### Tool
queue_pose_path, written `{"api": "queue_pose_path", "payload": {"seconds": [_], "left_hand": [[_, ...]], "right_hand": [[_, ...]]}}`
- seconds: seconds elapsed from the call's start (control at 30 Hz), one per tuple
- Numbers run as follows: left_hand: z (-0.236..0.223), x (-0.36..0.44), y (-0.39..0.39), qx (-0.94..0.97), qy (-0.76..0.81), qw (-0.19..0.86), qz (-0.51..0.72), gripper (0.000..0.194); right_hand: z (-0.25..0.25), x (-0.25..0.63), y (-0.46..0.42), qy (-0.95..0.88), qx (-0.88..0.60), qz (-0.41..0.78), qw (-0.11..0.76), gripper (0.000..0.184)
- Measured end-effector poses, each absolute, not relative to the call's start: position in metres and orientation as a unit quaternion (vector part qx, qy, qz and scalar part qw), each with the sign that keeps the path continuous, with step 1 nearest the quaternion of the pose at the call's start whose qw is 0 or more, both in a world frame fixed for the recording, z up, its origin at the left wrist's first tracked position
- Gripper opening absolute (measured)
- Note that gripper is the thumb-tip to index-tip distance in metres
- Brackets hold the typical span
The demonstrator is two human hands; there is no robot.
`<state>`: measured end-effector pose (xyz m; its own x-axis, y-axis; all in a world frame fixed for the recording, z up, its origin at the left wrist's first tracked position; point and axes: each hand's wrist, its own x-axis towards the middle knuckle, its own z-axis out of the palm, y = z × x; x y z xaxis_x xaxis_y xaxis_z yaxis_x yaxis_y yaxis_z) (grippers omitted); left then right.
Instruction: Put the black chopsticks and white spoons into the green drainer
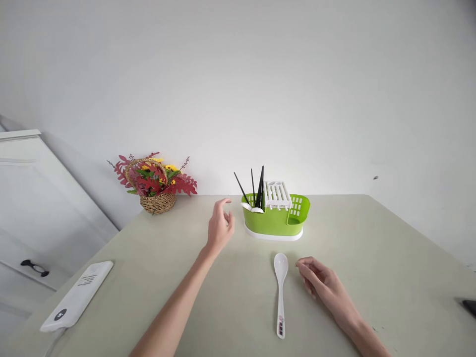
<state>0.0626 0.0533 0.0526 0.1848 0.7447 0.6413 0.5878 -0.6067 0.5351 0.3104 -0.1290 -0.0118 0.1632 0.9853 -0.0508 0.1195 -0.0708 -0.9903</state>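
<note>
A green utensil holder (273, 222) with a white base and a white slotted rack (277, 195) on top stands towards the back of the table. Black chopsticks (260, 191) lean in its left compartment, together with two white spoons (257, 210). Just left of the holder, my left hand (220, 225) is raised with curved fingers apart, holding nothing. A white spoon (281, 292) lies on the table, bowl end away from me. Close to its right, my right hand (322, 282) rests with fingers curled and thumb near the forefinger; whether anything is between them is hidden.
A wicker basket (158, 203) of red leaves and yellow flowers stands at the back left by the wall. A white power strip-like device (80, 297) with a cord lies at the left edge. A white cabinet (33, 208) is beyond it. Something dark (470, 306) sits at the far right.
</note>
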Motion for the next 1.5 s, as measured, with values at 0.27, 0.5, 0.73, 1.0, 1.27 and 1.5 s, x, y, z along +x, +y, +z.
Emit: {"api": "queue_pose_path", "payload": {"seconds": [0.27,0.5,0.73,1.0,1.27,1.5], "left_hand": [[-0.008,0.088,-0.009,0.797,0.478,0.178,0.322,0.026],[0.008,0.138,-0.053,0.851,0.491,0.125,0.137,0.054],[0.017,0.144,-0.062,0.875,0.471,0.088,0.071,0.011],[0.06,0.081,-0.041,0.837,0.469,0.247,0.134,0.026],[0.179,0.032,-0.011,0.695,0.442,0.211,0.527,0.033],[0.189,0.042,0.043,0.673,0.368,0.129,0.628,0.036]], "right_hand": [[-0.008,0.31,-0.133,-0.458,-0.598,0.429,0.499,0.048],[-0.013,0.312,-0.133,-0.449,-0.581,0.443,0.514,0.045],[-0.014,0.312,-0.136,-0.445,-0.579,0.438,0.524,0.045],[-0.016,0.312,-0.135,-0.449,-0.585,0.449,0.505,0.046],[-0.009,0.309,-0.135,-0.437,-0.592,0.447,0.508,0.047],[-0.012,0.309,-0.132,-0.441,-0.598,0.448,0.497,0.049]]}}
